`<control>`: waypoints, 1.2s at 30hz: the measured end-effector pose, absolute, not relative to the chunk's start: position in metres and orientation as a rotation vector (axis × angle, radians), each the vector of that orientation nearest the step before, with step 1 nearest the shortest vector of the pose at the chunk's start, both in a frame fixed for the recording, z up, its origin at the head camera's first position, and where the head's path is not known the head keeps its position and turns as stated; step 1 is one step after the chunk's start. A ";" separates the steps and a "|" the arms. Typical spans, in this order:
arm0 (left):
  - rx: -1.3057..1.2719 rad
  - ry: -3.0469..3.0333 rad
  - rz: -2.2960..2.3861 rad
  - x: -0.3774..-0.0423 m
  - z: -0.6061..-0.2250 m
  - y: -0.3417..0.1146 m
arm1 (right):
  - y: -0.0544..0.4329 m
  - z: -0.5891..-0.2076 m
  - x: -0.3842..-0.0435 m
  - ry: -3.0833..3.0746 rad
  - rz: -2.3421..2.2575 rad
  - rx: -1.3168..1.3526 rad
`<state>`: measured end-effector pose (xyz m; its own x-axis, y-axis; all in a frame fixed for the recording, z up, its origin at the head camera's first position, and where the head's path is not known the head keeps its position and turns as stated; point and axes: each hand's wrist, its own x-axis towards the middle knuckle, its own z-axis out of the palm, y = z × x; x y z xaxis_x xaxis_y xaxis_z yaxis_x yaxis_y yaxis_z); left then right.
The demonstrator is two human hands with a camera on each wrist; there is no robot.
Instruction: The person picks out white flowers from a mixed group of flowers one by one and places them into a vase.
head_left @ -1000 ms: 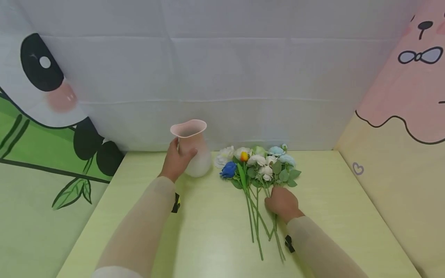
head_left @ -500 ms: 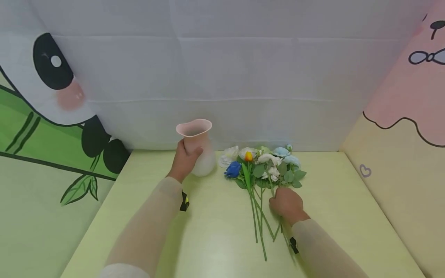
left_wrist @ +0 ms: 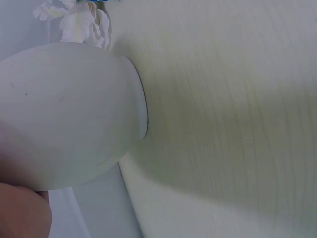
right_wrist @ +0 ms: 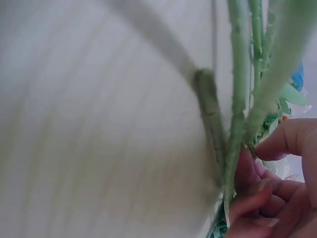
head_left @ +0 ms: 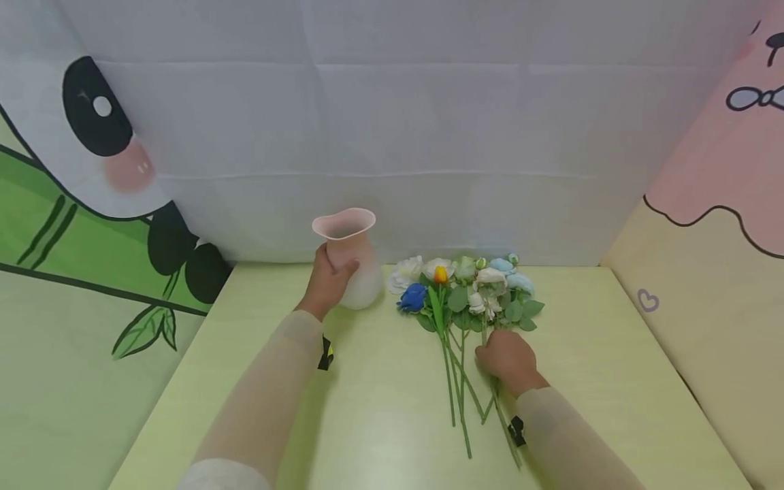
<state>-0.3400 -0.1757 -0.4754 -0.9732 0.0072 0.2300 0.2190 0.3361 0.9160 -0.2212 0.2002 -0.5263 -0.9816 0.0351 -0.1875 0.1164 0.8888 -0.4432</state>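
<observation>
My left hand (head_left: pixel 327 282) grips the neck of a pink-to-white vase (head_left: pixel 363 275), thumb across its front. The wavy mouth faces up. In the left wrist view the pale lower body of the vase (left_wrist: pixel 74 109) and its base rim show, with part of a finger (left_wrist: pixel 22 210) at its side. My right hand (head_left: pixel 507 357) pinches a green flower stem (head_left: pixel 505 425) below the white flowers (head_left: pixel 484 303). Up close in the right wrist view, thumb and curled fingers (right_wrist: pixel 252 198) close around green stems (right_wrist: pixel 237 99); how many are held, I cannot tell.
Left of the right hand lie a blue rose (head_left: pixel 413 297) and an orange-yellow tulip (head_left: pixel 440 274), their stems crossing on the pale table (head_left: pixel 380 422). Light blue flowers (head_left: pixel 519 282) lie behind. A white cloth wall (head_left: pixel 429 136) stands at the back, printed panels at both sides.
The view has turned slightly left. The right hand has shifted the pinched stem, whose lower end has swung right, and the white flower heads have moved. The left hand keeps its grip on the vase.
</observation>
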 end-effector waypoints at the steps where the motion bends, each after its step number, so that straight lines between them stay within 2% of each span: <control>1: -0.201 -2.407 -1.698 -0.340 -0.476 -0.176 | 0.201 -0.526 -0.222 2.877 -0.710 0.122; 12: -0.149 -2.398 -1.667 -0.343 -0.473 -0.172 | 0.205 -0.521 -0.228 2.829 -0.865 0.185; 29: -0.150 -2.370 -1.682 -0.344 -0.478 -0.175 | 0.207 -0.520 -0.231 2.803 -0.979 0.137; 36: -0.133 -2.383 -1.677 -0.342 -0.479 -0.171 | 0.211 -0.513 -0.225 2.767 -1.060 0.185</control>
<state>-0.3424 -0.1710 -0.4788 -0.9708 -0.0547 0.2336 0.2015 0.3428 0.9175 -0.2246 0.2107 -0.5126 -0.9774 0.0539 -0.2046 0.1768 0.7390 -0.6500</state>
